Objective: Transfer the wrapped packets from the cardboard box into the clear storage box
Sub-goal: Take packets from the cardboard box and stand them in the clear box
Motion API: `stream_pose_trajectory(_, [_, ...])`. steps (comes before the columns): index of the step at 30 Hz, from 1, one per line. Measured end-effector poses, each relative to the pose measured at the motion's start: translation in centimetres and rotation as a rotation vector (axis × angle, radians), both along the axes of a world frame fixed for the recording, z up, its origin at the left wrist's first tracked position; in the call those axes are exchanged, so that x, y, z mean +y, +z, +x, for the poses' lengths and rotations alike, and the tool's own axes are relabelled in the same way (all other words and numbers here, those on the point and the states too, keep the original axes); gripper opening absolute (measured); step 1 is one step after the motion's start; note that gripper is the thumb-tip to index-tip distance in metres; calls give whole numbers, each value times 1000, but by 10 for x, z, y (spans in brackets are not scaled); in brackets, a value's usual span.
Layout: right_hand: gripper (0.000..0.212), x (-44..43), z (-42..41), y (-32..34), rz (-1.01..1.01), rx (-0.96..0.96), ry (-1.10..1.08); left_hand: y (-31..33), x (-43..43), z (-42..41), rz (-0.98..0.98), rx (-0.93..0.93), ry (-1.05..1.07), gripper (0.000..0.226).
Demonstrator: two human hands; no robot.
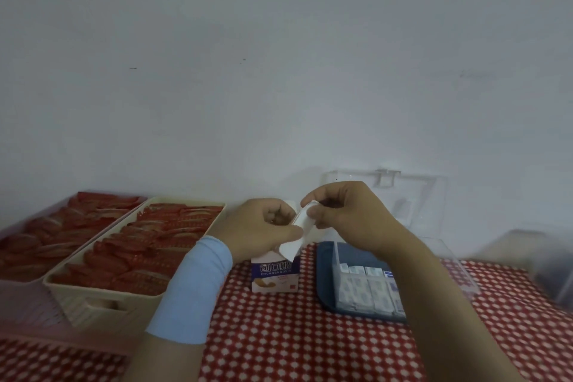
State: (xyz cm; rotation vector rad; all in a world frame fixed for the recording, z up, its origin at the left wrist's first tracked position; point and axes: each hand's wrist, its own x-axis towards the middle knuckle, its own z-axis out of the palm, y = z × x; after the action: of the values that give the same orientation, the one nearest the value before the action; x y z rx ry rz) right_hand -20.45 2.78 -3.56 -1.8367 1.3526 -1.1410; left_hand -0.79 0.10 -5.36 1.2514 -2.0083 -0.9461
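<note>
White wrapped packet hangs just above the cardboard box, with the left hand and right hand curling their fingers on it. Clear storage box stands close on the right, holding stored packets. Beige basket crowds the left side.

- Cardboard box: printed card, faint sheen.
- White sheet, pinched between my left hand and my right hand: thin, matt, paper-like.
- Clear storage box: transparent hard plastic, glossy.
- Packets inside it: white-and-blue wrappers, smooth.
- Tablecloth: red-and-white checked cloth, matt.
- Basket: cream plastic, smooth, matt.
- Wristband on my left forearm: pale blue cloth, matt.
</note>
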Motion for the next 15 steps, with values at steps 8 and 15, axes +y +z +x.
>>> stream_pose_trajectory(8, [29,13,-17,9,212,-139,17,-3,23,-33,-32,245,109,5])
stream_pose_trajectory(15, [7,30,-49,16,381,-283,67,-3,29,-69,29,384,88,10])
